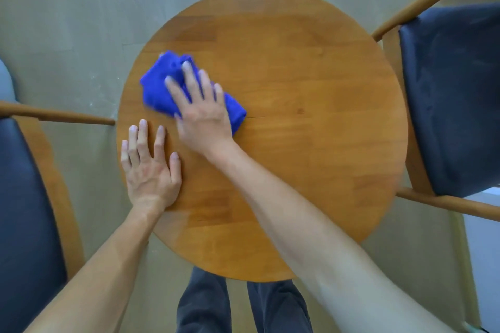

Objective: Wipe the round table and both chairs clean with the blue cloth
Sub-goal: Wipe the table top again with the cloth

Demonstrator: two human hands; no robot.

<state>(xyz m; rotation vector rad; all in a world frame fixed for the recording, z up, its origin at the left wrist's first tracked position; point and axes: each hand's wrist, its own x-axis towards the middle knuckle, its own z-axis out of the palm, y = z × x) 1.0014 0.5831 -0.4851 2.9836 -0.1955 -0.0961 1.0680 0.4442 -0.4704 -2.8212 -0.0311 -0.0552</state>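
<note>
Two chairs flank the round table (297,130), and the sweep begins at the far left with the left chair (24,211): a dark blue padded seat on a curved wooden frame, with a wooden armrest rod pointing toward the table's left edge and stopping just short of it. Behind it, at the frame's edge, a pale grey rounded shape shows, too cut off to identify.

Next comes the left hand (150,170), lying flat on the table near its left rim, palm down, fingers straight and slightly spread, thumb out to the right. It holds nothing.

Just beyond it, toward the far side, the blue cloth (158,84) lies bunched on the left half of the tabletop. The right hand (201,113) presses down on it with fingers extended and fanned, fingertips reaching over the cloth's middle, while folds of cloth stick out on both sides of the hand. The cloth's outline is slightly blurred.

Below the table's near edge, dark trousers (203,305) cover the person's legs over the light wooden floor (67,8).

On the right stands the right chair (454,103), its dark blue seat cushion close to the table's rim, wooden rails framing it above and below. A white surface shows behind it at the lower right.
</note>
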